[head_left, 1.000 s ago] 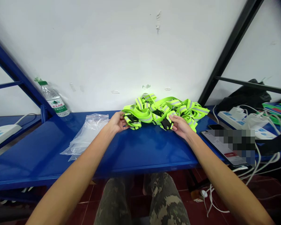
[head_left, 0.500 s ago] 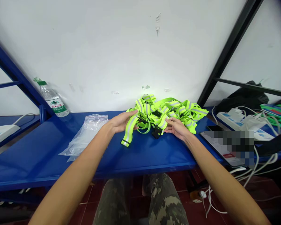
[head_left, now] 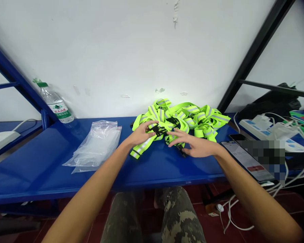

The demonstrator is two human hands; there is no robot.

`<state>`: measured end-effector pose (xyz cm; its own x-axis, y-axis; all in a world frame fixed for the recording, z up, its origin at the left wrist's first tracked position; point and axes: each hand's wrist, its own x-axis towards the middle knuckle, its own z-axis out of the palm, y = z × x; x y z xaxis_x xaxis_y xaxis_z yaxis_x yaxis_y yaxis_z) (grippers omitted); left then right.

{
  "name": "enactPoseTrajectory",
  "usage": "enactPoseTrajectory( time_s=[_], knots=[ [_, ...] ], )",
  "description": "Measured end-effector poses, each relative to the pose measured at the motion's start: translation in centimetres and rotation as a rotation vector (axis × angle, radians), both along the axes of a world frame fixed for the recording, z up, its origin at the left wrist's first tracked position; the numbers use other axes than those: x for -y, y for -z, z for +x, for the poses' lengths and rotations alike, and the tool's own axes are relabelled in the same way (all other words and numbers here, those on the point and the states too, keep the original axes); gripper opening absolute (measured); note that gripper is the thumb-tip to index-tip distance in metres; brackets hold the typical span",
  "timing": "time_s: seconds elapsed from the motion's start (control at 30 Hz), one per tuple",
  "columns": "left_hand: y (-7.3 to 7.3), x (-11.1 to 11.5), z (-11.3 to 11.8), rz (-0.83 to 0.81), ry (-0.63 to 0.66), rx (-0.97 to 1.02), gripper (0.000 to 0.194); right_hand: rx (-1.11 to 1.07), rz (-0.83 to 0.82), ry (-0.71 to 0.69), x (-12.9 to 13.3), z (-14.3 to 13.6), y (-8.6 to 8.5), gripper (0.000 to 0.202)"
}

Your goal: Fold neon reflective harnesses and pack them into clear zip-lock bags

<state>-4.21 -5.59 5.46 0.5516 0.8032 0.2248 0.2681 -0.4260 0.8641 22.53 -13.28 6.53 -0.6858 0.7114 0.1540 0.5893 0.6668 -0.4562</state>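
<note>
A tangled heap of bright yellow-green reflective straps (head_left: 192, 116) with grey stripes lies against the wall on the blue table. My left hand (head_left: 142, 133) pinches a black plastic buckle (head_left: 159, 130) between thumb and fingers at the heap's near left side. One strap end (head_left: 136, 153) hangs down below that hand onto the table. Fingers apart, my right hand (head_left: 192, 144) hovers just right of the buckle, its fingertips close to it. Another black fitting (head_left: 181, 151) shows beneath the right hand, partly covered.
Clear zip bags (head_left: 98, 145) lie stacked left of the straps. A plastic water bottle (head_left: 57, 104) leans at the back left. On the right are a phone (head_left: 245, 160), a white power strip (head_left: 258, 130) and loose white cables (head_left: 231, 211).
My left hand has shifted right and taken hold of a black buckle. My right hand has let go of a strap and spread its fingers. The view has turned slightly.
</note>
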Motion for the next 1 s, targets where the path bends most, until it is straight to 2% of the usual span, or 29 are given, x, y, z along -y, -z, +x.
enactPoseTrajectory(
  time_s=[0.1,0.23,0.37,0.53,0.7,0.83,1.0],
  knots=[
    [1.6,-0.2,0.1,-0.121,0.014,0.055,0.064,0.126,-0.096,-0.010,-0.3,1.2,-0.1,0.067],
    [2.4,-0.2,0.0,-0.163,-0.036,0.069,0.065,0.182,-0.018,0.136,-1.3,1.1,0.6,0.052],
    [2.1,0.0,-0.6,-0.092,-0.079,0.053,0.056,0.032,0.029,0.249,-2.7,0.6,0.8,0.020],
    [1.3,0.7,-0.9,0.021,-0.032,0.007,0.054,-0.349,-0.021,0.225,-3.4,0.1,1.3,0.025],
    [0.7,1.4,-0.8,-0.032,-0.030,0.025,0.063,-0.630,-0.203,0.225,-3.4,-0.9,2.7,0.027],
    [0.5,1.6,-0.8,-0.080,-0.051,0.021,0.075,-0.654,-0.218,0.329,-3.4,-1.2,3.4,0.032],
    [0.5,1.8,-0.6,-0.015,-0.008,0.006,0.072,-0.543,-0.201,0.398,-3.0,-1.4,3.2,0.037]
  ],
)
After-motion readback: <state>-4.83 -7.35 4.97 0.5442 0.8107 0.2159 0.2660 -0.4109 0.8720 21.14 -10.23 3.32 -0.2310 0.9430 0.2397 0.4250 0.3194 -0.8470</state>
